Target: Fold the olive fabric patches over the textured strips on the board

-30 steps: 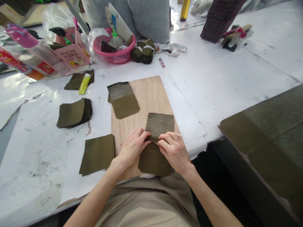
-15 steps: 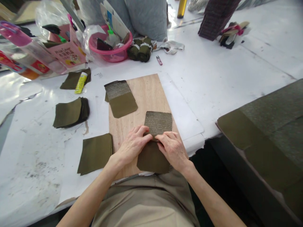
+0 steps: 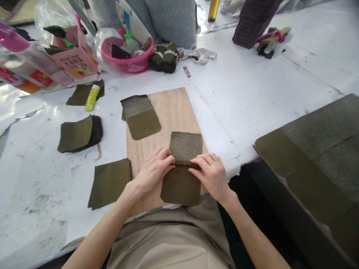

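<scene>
An olive-green fabric piece (image 3: 181, 186) lies on a wooden board (image 3: 171, 108) right in front of me. Its upper part is a greyish ribbed panel (image 3: 185, 146), with a fold or seam running across where the two meet. My left hand (image 3: 157, 166) pinches the left end of that seam between thumb and fingers. At the right end, the fingertips and thumb of my right hand (image 3: 210, 173) grip the cloth just above and below the seam. Another two-part fabric piece (image 3: 144, 123) rests on the board's upper left, overlapping a further piece.
Left of the board are stacks of olive fabric (image 3: 110, 183), (image 3: 77, 132) and a yellow tube (image 3: 92, 98) on more fabric. Behind stand a pink basket (image 3: 134, 63), rolled olive bundles (image 3: 165, 58) and small pink snips (image 3: 186, 71). Large fabric panels (image 3: 308, 164) lie right.
My right hand has shifted right along the seam, away from my left hand, so more of the seam shows between them. My left hand has drawn back slightly left.
</scene>
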### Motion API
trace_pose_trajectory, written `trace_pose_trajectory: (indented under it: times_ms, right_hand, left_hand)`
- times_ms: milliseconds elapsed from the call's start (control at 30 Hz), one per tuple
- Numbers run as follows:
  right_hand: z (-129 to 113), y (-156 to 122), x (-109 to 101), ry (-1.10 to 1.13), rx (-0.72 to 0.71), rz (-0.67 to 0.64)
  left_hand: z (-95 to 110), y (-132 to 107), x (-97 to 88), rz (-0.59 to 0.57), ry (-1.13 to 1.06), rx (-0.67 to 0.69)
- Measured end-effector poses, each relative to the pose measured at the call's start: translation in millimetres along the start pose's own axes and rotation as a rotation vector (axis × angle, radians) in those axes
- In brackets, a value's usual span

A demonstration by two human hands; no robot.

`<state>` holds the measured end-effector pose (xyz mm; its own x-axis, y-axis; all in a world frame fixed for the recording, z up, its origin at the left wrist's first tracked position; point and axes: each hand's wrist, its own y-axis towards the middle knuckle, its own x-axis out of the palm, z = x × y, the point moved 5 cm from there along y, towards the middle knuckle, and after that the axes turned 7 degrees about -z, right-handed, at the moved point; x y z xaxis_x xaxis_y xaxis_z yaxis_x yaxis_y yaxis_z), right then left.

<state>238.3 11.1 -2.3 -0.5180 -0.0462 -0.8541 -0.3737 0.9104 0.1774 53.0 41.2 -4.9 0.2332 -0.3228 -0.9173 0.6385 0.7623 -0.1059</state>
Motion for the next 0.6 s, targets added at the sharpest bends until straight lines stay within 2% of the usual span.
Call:
trace_pose_trajectory:
  times_ms: [133,233,467,600]
  right_hand:
    - [-18.8,15.1,17.2,0.000,-0.055,-0.074]
    - [-21.8,18.8,25.8,0.001,-0.047,-0.083]
    - [-16.5,14.4,30.4,0.006,-0.020,-0.060]
    - [-16.6,13.4,29.9,0.009,-0.029,-0.060]
  left_hand:
    - [-3.1,-0.7,0.8,0.019,-0.040,0.005]
    - [-6.5,-3.7,2.7,0.077,-0.064,0.004]
    - [-11.0,-15.1,9.3,0.234,-0.095,0.026]
    - [-14.1,-20.4,11.8,0.277,-0.118,0.051]
